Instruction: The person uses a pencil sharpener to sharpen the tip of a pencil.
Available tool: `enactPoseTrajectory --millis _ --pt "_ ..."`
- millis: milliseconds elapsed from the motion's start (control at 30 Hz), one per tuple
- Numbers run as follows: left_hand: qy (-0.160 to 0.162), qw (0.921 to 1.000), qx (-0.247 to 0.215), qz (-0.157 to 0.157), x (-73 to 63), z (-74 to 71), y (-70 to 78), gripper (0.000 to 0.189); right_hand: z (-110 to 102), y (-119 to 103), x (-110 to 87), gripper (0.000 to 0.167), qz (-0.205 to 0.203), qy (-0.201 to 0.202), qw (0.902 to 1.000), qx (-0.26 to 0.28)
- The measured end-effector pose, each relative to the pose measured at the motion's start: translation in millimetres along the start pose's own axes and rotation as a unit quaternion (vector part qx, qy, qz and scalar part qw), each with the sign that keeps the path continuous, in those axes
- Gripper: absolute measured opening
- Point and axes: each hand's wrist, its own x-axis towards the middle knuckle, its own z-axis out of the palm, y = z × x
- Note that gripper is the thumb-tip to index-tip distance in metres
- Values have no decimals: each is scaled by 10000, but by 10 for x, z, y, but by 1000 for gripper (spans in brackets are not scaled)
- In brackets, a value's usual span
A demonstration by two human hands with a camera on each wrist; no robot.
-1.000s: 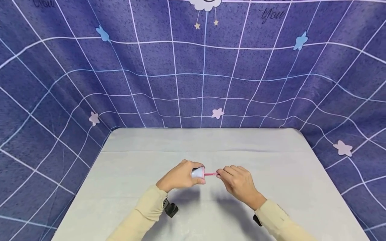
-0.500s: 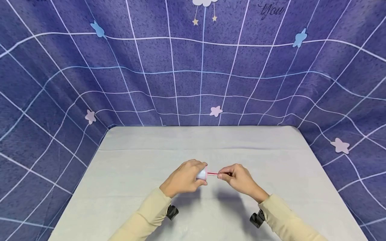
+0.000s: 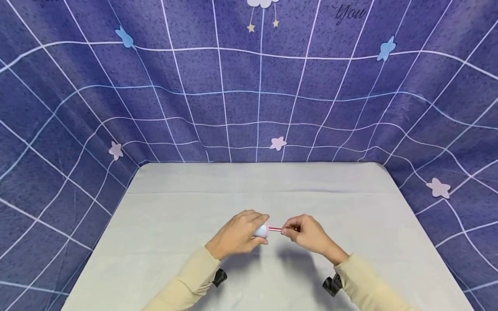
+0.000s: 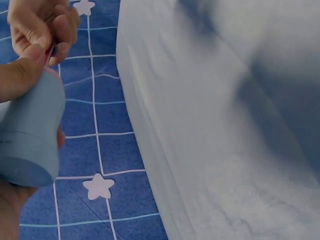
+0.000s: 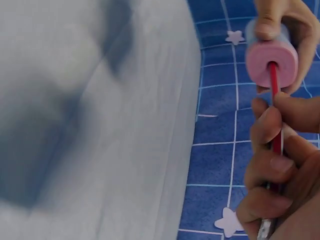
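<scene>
My left hand (image 3: 237, 233) grips a light-blue pencil sharpener (image 3: 260, 230) from the side, fingers over its top and thumb below. The sharpener's pink end (image 5: 259, 62) faces right and has a round hole. A red pencil (image 3: 275, 229) runs into that hole, its tip hidden inside. My right hand (image 3: 309, 233) pinches the pencil a short way from the hole, with the other fingers curled along its shaft. In the right wrist view, the pencil's silvery rear end (image 5: 266, 229) shows below the fingers. Both hands are above the table, and their shadows fall on it.
A white-covered table (image 3: 186, 181) spreads under the hands. Behind it and along its sides hangs a purple-blue cloth (image 3: 241, 108) with grid lines and stars. Dark wrist cameras, such as the right one (image 3: 332, 285), sit under the sleeves.
My right hand has turned from knuckles-up to a side-on pinch on the pencil. Both hands have sunk slightly in the head view, and the pencil stays in the sharpener's hole.
</scene>
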Motion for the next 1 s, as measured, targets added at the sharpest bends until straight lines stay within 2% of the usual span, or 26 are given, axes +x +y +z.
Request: enactPoseTrajectory --millis 67,167,267,400,533,633,767,800,833,867,900,933,1000 --pt "-29 9998 -110 -140 -12 -26 -24 58 48 -8 7 2 -240 356 9981 -440" --pt "-41 9990 -244 -367 -19 -67 -56 59 96 -16 21 15 -801 953 9870 -1019" --pt "-104 9974 -397 -594 -19 -112 -82 59 125 -11 36 21 -1481 1549 9671 -1374" --pt "-335 9897 -906 -1053 -11 -160 -111 58 155 12 65 18 -2392 2187 9315 -1649" --pt "-565 9761 -1527 -1436 0 -199 -138 54 185 37 93 6 -3177 2627 8877 -2050" --pt "-729 9665 -1912 -1550 11 -222 -156 46 197 46 117 17 -3717 3046 8400 -2518" --pt "-909 9522 -2455 -1577 13 -259 -183 33 186 47 158 22 -4238 3635 7662 -3180" --pt "-950 9488 -2572 -1570 17 -270 -186 30 179 48 164 22 -4308 3722 7532 -3296" --pt "-988 9461 -2662 -1558 19 -275 -189 27 172 49 168 22 -4366 3769 7446 -3360" --pt "-1016 9441 -2732 -1541 25 -282 -188 26 166 50 167 22 -4396 3757 7430 -3369" --pt "-1029 9431 -2780 -1509 32 -283 -186 23 160 52 163 23 -4407 3694 7476 -3322" --pt "-1037 9436 -2775 -1478 42 -283 -178 21 153 52 155 24 -4394 3588 7582 -3214" --pt "-983 9487 -2651 -1416 61 -270 -156 19 139 48 130 25 -4283 3308 7893 -2900"
